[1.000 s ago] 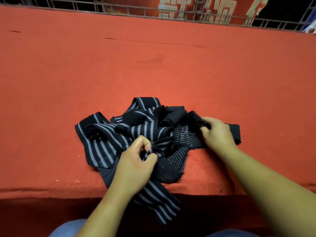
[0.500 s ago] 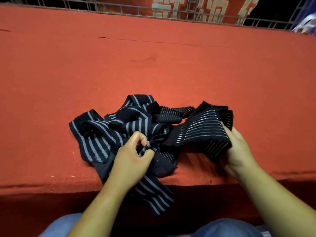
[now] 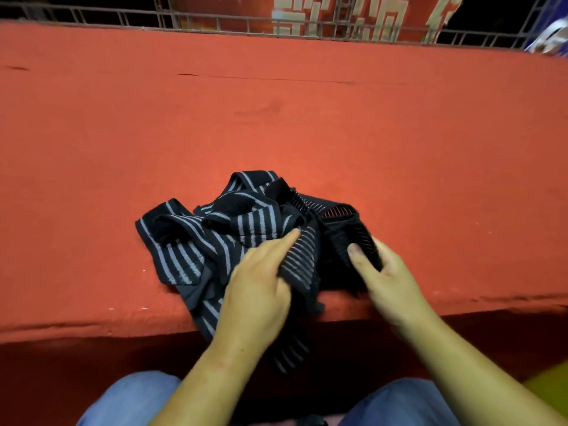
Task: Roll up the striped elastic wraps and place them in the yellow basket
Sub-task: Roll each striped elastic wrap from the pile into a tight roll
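Head view: the left hand (image 3: 258, 290) has dropped its pinch and now clasps, forefinger straight on top, one strand of the striped elastic wraps (image 3: 246, 222) heaped beyond its fingers, the right hand (image 3: 393, 284) thumb-gripping the dark fold alongside, so rolling can likely begin.

Hidden and cropped
The right hand (image 3: 390, 281) hides its fingers behind the striped wraps (image 3: 246, 224); below and right of that hand, a blurred yellow shape (image 3: 553, 385) is cut by the frame edge.
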### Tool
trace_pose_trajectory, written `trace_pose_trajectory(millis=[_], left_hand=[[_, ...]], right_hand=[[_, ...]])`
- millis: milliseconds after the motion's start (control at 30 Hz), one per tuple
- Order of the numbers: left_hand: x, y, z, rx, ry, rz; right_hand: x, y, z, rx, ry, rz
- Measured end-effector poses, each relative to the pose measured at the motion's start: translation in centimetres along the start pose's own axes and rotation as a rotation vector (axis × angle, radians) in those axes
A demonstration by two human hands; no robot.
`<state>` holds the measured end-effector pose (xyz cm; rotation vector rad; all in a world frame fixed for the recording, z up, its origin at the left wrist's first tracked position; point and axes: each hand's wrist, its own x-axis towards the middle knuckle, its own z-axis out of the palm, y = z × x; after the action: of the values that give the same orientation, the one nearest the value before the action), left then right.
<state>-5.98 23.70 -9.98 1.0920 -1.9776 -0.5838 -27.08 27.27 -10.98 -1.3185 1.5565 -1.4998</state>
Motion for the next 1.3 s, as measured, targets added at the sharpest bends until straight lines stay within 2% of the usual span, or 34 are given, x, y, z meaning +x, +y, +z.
trace_pose_trajectory(millis=[167,267,433,667,800,1067,1300], left_hand=[[-0.1,-0.4,-2.9,-0.199,0.127,-0.209],[-0.4,-1.2,-4.1,-0.307,0.126,-0.314],[-0.5,-2.2,-4.6,-0.316,0.033,-0.338],[-0.4,-2.6,-4.5,-0.274,-0.021,-0.356],[-0.6,-2.4,-4.0,-0.244,-0.015,-0.356],[-1.0,-1.1,-4.0,-0.414,0.012,-0.381],[-2.2,-0.3,-3.4,-0.391,0.031,-0.297]], right_hand=[[0.6,0.7,-1.7,0.411,0.219,0.235],[0.7,1.0,-3.2,0.486,0.286,0.329],[0.1,1.2,-4.3,0.579,0.302,0.407],[-0.4,-1.0,-6.5,0.930,0.376,0.334],[-1.1,-3.3,-7.6,1.057,0.337,0.231],[-3.5,-4.8,-5.9,0.939,0.140,0.377],[-6.4,-3.9,-2.8,0.645,-0.033,0.528]])
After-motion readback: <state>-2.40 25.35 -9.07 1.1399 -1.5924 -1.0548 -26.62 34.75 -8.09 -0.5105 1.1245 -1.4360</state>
